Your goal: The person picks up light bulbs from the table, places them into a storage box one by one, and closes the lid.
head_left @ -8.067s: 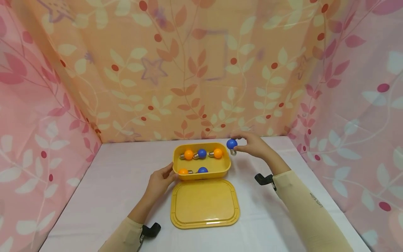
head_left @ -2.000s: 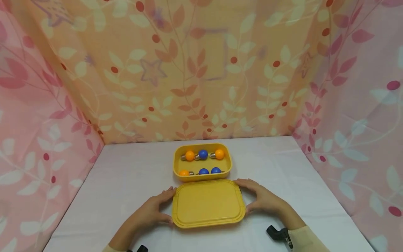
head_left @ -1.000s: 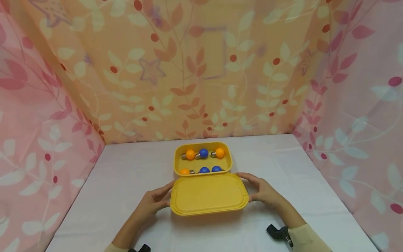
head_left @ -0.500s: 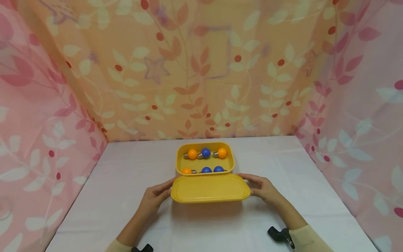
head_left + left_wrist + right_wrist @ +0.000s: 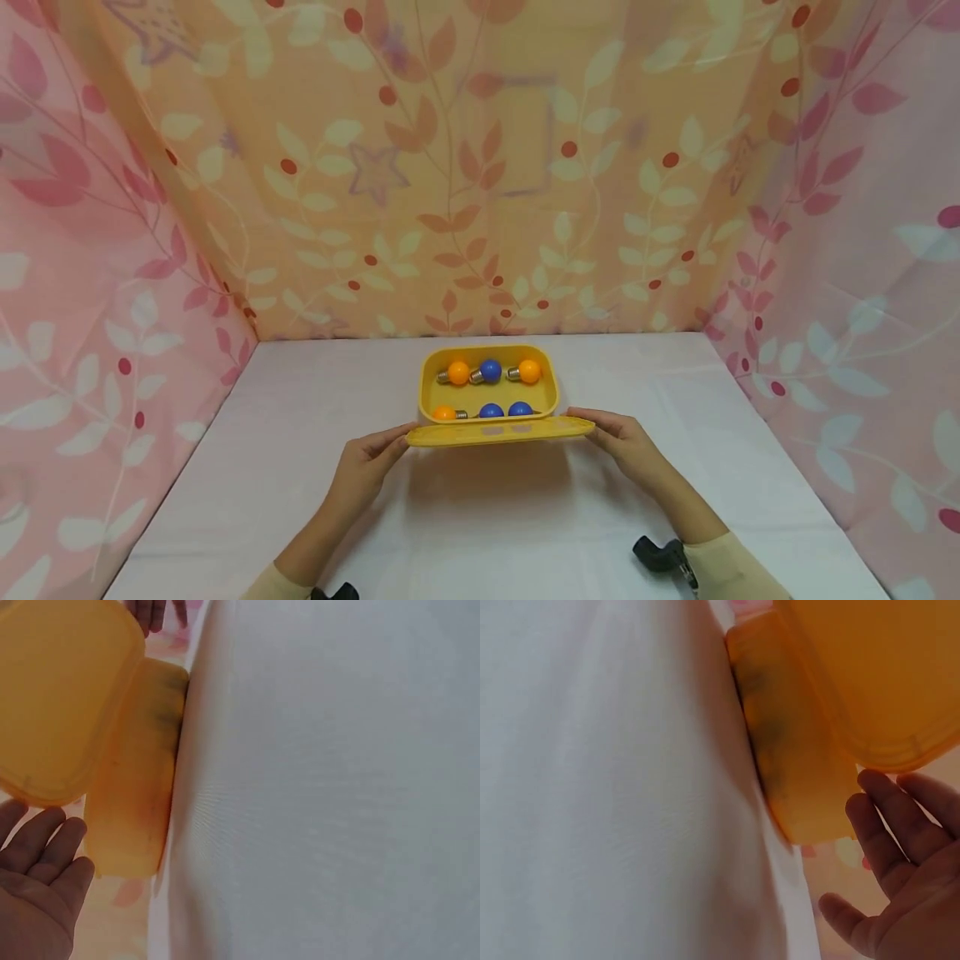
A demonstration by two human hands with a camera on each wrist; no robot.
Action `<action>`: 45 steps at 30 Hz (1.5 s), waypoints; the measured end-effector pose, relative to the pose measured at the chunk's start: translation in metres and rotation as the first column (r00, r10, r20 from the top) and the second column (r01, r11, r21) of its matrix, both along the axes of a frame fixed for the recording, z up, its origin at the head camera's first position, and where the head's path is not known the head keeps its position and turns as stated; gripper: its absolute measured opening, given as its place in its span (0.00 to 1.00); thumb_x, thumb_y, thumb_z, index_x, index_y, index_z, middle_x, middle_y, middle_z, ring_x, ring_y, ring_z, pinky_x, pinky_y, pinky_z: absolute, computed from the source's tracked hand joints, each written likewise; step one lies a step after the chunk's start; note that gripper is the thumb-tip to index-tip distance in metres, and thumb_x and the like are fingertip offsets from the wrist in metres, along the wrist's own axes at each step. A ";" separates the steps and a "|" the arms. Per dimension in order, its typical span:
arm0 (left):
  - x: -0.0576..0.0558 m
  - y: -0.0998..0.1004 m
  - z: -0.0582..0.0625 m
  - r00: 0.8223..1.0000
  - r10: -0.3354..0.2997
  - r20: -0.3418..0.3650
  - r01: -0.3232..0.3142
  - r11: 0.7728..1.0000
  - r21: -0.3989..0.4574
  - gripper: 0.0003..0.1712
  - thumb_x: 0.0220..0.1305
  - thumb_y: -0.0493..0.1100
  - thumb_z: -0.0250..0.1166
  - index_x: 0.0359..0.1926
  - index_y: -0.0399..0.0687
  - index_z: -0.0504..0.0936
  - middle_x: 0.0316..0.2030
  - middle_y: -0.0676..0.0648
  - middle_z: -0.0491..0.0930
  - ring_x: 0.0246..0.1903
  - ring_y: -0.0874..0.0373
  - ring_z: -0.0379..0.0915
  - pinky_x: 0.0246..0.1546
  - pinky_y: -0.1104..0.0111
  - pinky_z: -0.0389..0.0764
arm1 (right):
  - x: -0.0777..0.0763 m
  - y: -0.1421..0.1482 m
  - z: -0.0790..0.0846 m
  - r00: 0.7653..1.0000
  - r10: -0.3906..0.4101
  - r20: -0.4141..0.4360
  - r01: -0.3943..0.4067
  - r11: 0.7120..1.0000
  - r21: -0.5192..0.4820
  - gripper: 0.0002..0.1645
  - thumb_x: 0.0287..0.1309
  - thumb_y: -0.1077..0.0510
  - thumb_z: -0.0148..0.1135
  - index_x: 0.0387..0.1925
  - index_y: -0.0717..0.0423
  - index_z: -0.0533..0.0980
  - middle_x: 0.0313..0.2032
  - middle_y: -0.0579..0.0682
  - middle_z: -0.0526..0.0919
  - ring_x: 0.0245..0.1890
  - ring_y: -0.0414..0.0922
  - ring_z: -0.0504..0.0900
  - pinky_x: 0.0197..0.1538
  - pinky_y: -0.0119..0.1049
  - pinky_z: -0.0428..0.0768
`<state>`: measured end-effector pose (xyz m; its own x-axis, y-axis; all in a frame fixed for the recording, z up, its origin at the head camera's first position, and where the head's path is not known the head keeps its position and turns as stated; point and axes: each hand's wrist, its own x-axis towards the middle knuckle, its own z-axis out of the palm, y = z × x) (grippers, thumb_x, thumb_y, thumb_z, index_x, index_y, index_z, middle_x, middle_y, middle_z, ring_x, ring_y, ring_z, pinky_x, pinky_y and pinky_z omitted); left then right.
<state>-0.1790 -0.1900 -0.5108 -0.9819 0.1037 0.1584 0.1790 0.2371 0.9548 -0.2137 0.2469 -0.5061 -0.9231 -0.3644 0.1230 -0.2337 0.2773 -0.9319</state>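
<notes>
My left hand (image 5: 358,471) and right hand (image 5: 636,454) hold a yellow lid (image 5: 501,432) by its two short ends, raised off the table. It is seen nearly edge-on, just in front of the yellow box (image 5: 497,391). Inside the box lie light bulbs: an orange bulb (image 5: 458,372), a blue bulb (image 5: 491,371) and another orange bulb (image 5: 529,371) at the back; an orange bulb (image 5: 444,412) and two blue bulbs (image 5: 491,410) at the front, partly hidden by the wall. In the wrist views the fingertips touch the lid's underside edge; the thumbs' grip is partly unseen.
A white cloth (image 5: 495,533) covers the table. Flower-patterned curtains, orange behind (image 5: 480,167) and pink at the left (image 5: 67,350) and right (image 5: 885,317), enclose it. A black wrist mount (image 5: 660,557) sits on the right forearm.
A blue bulb, earlier in my right hand, now lies in the box. Both hands have moved to the lid, lifted it from the table and tilted it until nearly edge-on.
</notes>
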 end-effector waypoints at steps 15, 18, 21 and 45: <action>-0.015 0.013 0.018 0.995 0.102 0.009 -0.102 0.995 0.008 0.17 0.64 0.54 0.72 0.49 0.52 0.91 0.46 0.51 0.90 0.50 0.62 0.85 0.52 0.71 0.85 | -0.011 -0.016 0.008 0.957 -0.225 -0.186 0.247 0.963 0.107 0.18 0.74 0.47 0.58 0.54 0.52 0.84 0.44 0.56 0.90 0.46 0.46 0.86 0.54 0.33 0.84; -0.021 0.016 0.021 0.994 0.107 -0.019 -0.107 0.994 0.019 0.16 0.65 0.52 0.72 0.49 0.50 0.91 0.46 0.50 0.90 0.50 0.61 0.85 0.51 0.72 0.85 | -0.013 -0.019 0.009 0.935 -0.260 -0.243 0.297 0.946 0.128 0.18 0.73 0.49 0.60 0.56 0.52 0.84 0.42 0.49 0.91 0.42 0.42 0.87 0.53 0.36 0.84; -0.026 0.019 0.025 0.991 0.121 -0.052 -0.118 0.991 0.056 0.13 0.65 0.45 0.73 0.48 0.47 0.90 0.46 0.48 0.89 0.48 0.60 0.85 0.48 0.73 0.86 | -0.017 -0.021 0.009 0.921 -0.270 -0.281 0.319 0.937 0.145 0.17 0.71 0.50 0.63 0.56 0.51 0.84 0.41 0.44 0.91 0.41 0.39 0.87 0.54 0.42 0.85; -0.053 0.035 0.017 0.954 0.233 -0.188 -0.183 0.950 0.252 0.20 0.63 0.32 0.72 0.57 0.42 0.85 0.52 0.40 0.86 0.50 0.57 0.83 0.49 0.76 0.84 | -0.035 -0.025 0.006 0.894 -0.197 -0.403 0.272 0.953 0.137 0.46 0.66 0.60 0.68 0.79 0.36 0.59 0.35 0.45 0.88 0.46 0.50 0.87 0.60 0.58 0.78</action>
<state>-0.2323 -0.1549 -0.4940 -0.9180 -0.1632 0.3614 0.3546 0.0700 0.9324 -0.2491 0.2219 -0.5004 -0.8801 -0.1934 0.4337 -0.4661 0.5263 -0.7112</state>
